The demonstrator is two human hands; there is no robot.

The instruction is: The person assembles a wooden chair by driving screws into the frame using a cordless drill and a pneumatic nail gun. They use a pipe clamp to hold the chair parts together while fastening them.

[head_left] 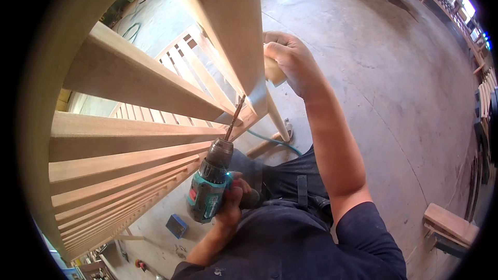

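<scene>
Beside the person's lap, at the lower corner of a slatted wooden frame, a teal-and-black cordless drill points its long drill bit up toward the joint where a broad, flat board comes down to a rail. The left hand has its fingers wrapped around the drill's grip; the right hand has its fingers curled over a pale wooden piece beside the board, though whether that piece belongs to the frame cannot be told. As a judgement, assembly looks well advanced: the slats stand in a close, even row, apparently seated at their lower ends, and the drilling at this corner seems unfinished, as no completed hole can be made out. Whether the bit's tip touches wood is unclear. The slats are straight, square-edged and smooth, honey-coloured with darker shaded faces; the board is wider, its surface matt and evenly planed. The bit is slender, brownish and spirally fluted, running from a scuffed, rounded dark chuck. Below lies smooth grey concrete floor, finely cracked, with a small blue box on it.
</scene>
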